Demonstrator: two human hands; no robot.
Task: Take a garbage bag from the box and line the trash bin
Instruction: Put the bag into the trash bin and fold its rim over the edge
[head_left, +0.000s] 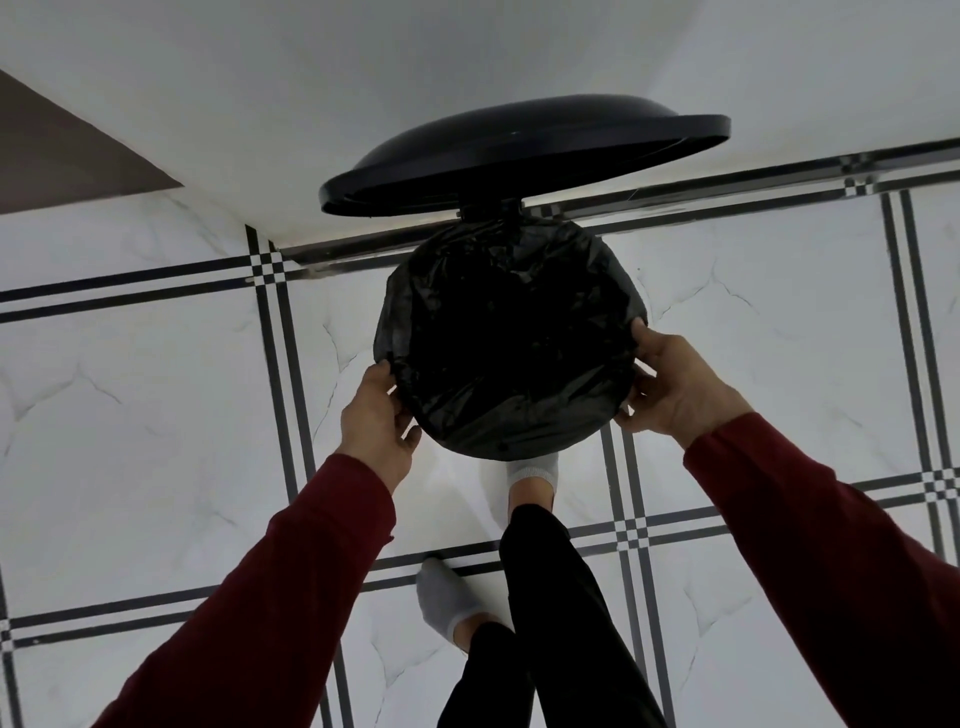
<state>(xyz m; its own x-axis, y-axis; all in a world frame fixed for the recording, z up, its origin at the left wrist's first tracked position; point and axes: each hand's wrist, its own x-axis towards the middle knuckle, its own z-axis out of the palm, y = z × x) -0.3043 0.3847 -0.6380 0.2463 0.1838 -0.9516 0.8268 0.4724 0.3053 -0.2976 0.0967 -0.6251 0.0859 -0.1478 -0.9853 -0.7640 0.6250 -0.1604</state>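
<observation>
With its lid raised, the trash bin wears a black garbage bag folded over its rim; left hand and right hand grip the bag's edge, apparently finishing.

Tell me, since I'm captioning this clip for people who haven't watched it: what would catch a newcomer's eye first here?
First, the black garbage bag stretched over the round trash bin's mouth at centre, with the bin's black lid tipped up behind it against the white wall. Next, the two red-sleeved arms reaching in from below: the left hand grips the bag's edge on the bin's left side, the right hand on its right. Beneath lies the white tiled floor with black stripes.
</observation>
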